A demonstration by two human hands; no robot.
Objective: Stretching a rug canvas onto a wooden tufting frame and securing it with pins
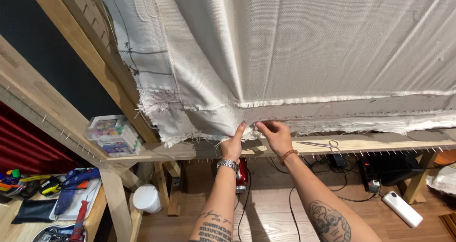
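Head view: left hand (232, 146) and right hand (274, 135) both pinched on frayed cloth (285, 47) edge.

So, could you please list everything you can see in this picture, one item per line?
Off-white woven cloth: one, stretched on frame, frayed lower edge.
Pale wooden frame: one, nails along bars.
Silver scissors: one, on lower bar.
Clear plastic box of coloured bits: one, on bar, left.
White bucket: one, on floor.
White power strip: one, floor right.
Left hand: pinching cloth edge, silver watch.
Right hand: pinching cloth edge, bead bracelet.
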